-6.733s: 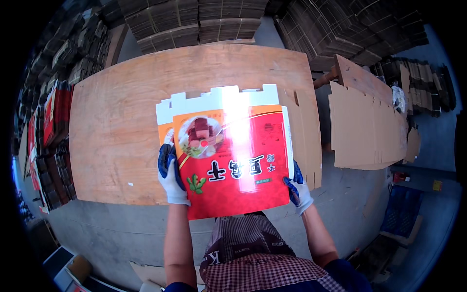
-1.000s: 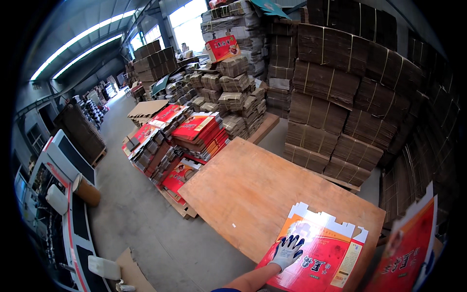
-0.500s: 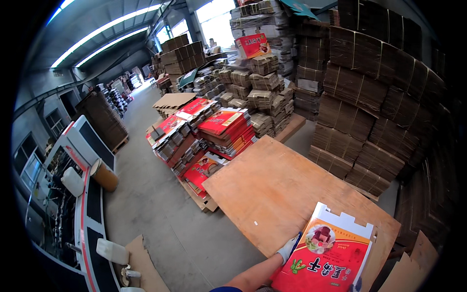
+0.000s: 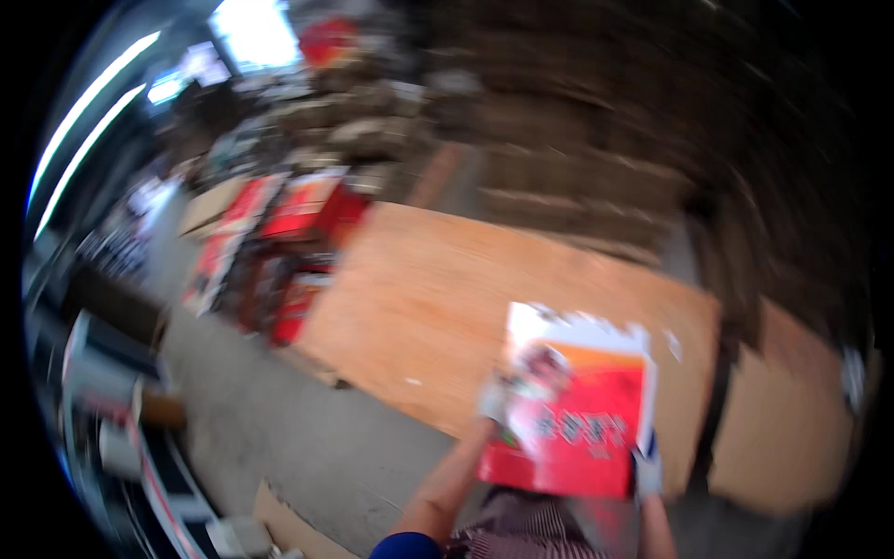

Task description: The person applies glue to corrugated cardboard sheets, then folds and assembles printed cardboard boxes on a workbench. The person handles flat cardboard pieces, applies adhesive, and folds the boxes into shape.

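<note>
Between my two gloved hands is a red flattened carton (image 4: 587, 419), with an orange band, a food picture and a white notched far edge. Whether it is one carton or a thin stack, I cannot tell through the blur. My left hand (image 4: 492, 399) is closed on its left edge. At the near right edge my right hand (image 4: 648, 469), in a white and blue glove, grips the other side. The carton is over the near part of a wooden tabletop (image 4: 419, 289).
Red printed cartons (image 4: 303, 205) are piled beyond the table's left end. Brown cardboard bundles (image 4: 577, 177) stand along its far side. A brown cardboard sheet (image 4: 782, 429) lies to the right. At the lower left are a machine (image 4: 158, 466) and a white jug (image 4: 237, 538).
My view has swung right, so the table and piles appear further left. The carton is now squarer in front of me, and my right hand has come into fuller view.
</note>
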### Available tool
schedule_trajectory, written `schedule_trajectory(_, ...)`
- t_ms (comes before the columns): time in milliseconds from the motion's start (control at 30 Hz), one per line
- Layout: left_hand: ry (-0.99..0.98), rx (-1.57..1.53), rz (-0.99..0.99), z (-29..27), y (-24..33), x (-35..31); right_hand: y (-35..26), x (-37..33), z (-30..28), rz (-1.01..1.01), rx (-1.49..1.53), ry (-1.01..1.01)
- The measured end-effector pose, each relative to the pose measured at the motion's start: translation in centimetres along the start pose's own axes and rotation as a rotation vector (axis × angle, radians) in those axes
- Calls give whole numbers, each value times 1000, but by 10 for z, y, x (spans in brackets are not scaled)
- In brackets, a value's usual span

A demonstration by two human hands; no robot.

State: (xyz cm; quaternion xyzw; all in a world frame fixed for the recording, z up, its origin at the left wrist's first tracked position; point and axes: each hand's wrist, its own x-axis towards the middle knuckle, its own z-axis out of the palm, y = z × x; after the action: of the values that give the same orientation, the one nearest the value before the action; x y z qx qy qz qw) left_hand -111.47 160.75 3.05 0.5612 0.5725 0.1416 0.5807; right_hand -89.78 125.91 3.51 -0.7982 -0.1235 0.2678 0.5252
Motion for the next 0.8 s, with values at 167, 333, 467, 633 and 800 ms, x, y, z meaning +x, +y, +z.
schedule_trajectory(167,334,292,182,15,-18,-3,-70,-6,-8,209,-464,-28)
schedule_trajectory(333,323,920,485,64,47,-62,-50,-17,-20,207,-534,-29)
schedule_trajectory(467,-71,978,921,142,63,-77,-64,-17,-15,256,-579,-106)
schedule_trajectory(633,-195,1122,872,197,77,-83,-78,-3,-45,189,-757,-67)
schedule_trajectory(800,-245,1142,867,201,75,-82,-55,75,-131,44,-626,439)
